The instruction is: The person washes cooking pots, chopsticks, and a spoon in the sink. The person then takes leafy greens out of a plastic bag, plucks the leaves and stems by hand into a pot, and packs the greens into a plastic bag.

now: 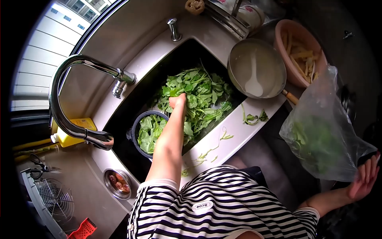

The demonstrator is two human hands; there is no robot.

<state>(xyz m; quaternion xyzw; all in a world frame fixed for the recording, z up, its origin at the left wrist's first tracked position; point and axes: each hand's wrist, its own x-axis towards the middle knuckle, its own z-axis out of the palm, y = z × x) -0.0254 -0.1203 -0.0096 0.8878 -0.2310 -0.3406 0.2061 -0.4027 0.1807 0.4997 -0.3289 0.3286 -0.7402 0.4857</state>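
My left hand (178, 100) reaches into the sink and is closed among the leafy greens (199, 95), its fingertips partly hidden by leaves. The greens lie in a big heap in the dark sink basin (139, 95). Beside my left forearm, a dark round colander (134, 137) holds more greens. Off to the far right, my right hand (364, 177) grips the edge of a translucent plastic bag (318, 123). Green leaves show through the bag's side.
A pan (238, 65) with a white spatula sits at the sink's right corner, near a pink basin (280, 30) of pale strips. Stray stems (205, 153) lie on the front rim. A chrome faucet (59, 91), yellow bottle (73, 131) and metal bowl (106, 185) are on the left.
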